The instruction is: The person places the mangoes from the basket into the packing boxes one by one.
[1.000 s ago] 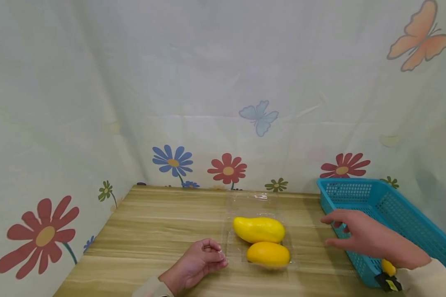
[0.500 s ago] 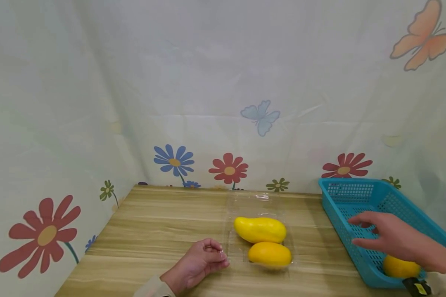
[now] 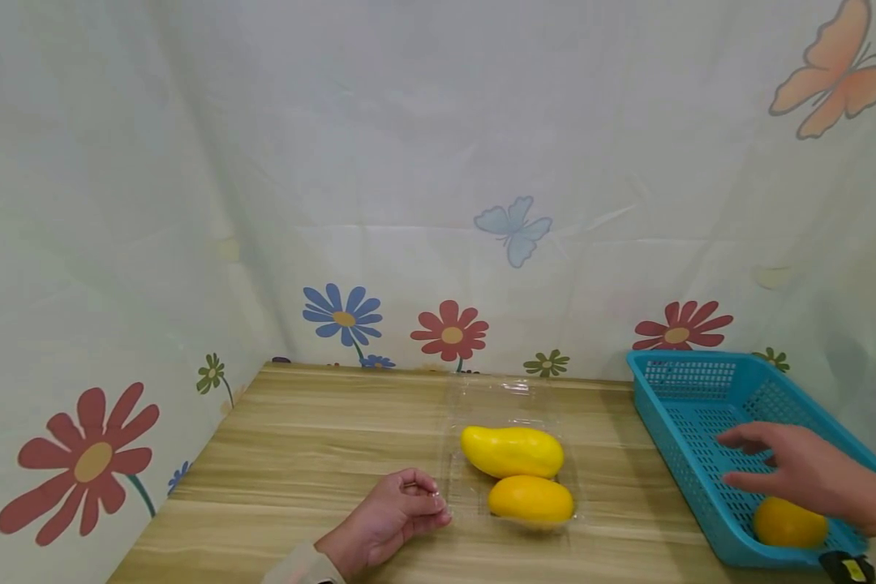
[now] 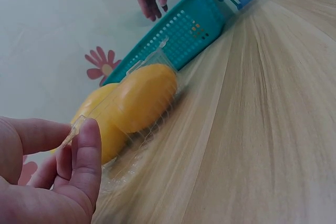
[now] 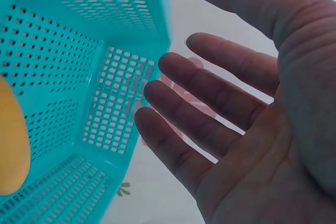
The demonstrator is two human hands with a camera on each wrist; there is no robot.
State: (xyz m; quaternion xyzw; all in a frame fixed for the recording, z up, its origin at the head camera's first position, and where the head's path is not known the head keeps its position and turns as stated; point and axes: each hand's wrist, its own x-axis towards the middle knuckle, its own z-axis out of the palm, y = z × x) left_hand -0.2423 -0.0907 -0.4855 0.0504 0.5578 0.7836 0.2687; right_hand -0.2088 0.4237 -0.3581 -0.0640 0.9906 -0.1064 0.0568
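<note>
My left hand [image 3: 394, 519] pinches the edge of a clear plastic clamshell box [image 4: 79, 124] between thumb and fingers. In the box, whose lid lies folded back, a long yellow mango [image 3: 513, 453] sits behind a rounder orange-yellow mango [image 3: 531, 500]. Over the blue-green plastic basket [image 3: 667, 442] at the right, my right hand [image 3: 803, 470] hovers with fingers apart and nothing in them. Another orange-yellow mango [image 3: 787, 524] lies in the basket's near end, partly covered by the right hand and wrist; its side [image 5: 11, 140] also shows in the right wrist view.
The wood-grain table [image 3: 321, 430] stretches to the left of the box and between box and basket. A pale curtain [image 3: 380, 162] printed with flowers and butterflies stands behind the table and along its left side.
My right hand has moved right, from the basket's left rim to over its inside, uncovering more of the mango there. The left hand keeps its pinch on the box edge.
</note>
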